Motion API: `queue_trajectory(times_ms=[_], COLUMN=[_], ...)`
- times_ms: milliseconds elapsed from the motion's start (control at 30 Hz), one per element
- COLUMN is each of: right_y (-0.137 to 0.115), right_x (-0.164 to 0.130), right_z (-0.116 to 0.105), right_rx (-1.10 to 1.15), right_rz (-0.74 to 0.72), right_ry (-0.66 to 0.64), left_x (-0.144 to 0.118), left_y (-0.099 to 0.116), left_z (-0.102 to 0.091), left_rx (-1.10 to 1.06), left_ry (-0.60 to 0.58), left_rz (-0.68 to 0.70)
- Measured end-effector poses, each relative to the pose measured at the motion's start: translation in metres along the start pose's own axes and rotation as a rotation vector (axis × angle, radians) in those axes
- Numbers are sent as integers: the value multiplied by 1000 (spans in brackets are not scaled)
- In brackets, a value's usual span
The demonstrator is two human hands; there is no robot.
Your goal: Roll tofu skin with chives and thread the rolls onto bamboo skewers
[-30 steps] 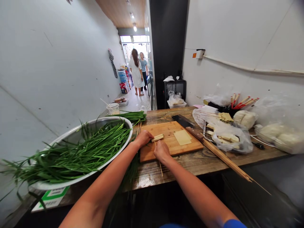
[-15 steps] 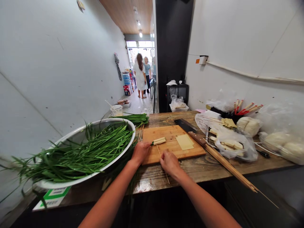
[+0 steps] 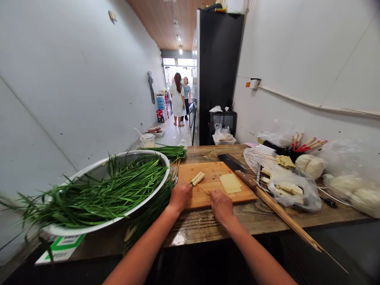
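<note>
My left hand is closed on a pair of pale tofu-skin rolls with green ends, at the left side of a wooden cutting board. Pinched in my right hand is a thin bamboo skewer, slanting up toward the rolls. Its tip meets them near my left fingers; whether it has pierced them I cannot tell. Flat yellowish tofu-skin sheets lie on the board, right of the rolls. A cleaver rests across the board's right edge.
A metal basin heaped with green chives stands on the left, with more chives behind. A bundle of skewers overhangs the table's front edge. Plastic bags with pale food sit right. Two people stand far back.
My right hand has shifted right, and the skewer now slants toward the rolls, its tip against them. The rolls have turned to point more upward. The view has tilted up slightly.
</note>
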State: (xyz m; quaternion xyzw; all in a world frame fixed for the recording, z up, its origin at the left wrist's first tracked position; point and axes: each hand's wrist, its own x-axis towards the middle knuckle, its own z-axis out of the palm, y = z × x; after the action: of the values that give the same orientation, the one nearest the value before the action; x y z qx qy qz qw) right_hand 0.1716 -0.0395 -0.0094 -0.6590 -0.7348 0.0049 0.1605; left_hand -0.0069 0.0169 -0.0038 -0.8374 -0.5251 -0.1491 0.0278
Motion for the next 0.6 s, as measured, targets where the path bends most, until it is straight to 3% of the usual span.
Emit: queue_trajectory(times_ms=[100, 333, 500, 600], right_y=[5, 12, 26, 42], right_x=[1, 22, 63, 87], right_z=[3, 9, 10, 6], right_rx=[33, 44, 9, 48], right_rz=[-22, -51, 29, 105], right_ry=[28, 93, 132, 153], left_x=[-5, -33, -59, -74], left_y=[3, 13, 19, 16], left_z=[-2, -9, -15, -8], left_rx=[51, 83, 36, -33], left_ry=[37, 331, 362, 331], left_rz=[23, 142, 173, 172])
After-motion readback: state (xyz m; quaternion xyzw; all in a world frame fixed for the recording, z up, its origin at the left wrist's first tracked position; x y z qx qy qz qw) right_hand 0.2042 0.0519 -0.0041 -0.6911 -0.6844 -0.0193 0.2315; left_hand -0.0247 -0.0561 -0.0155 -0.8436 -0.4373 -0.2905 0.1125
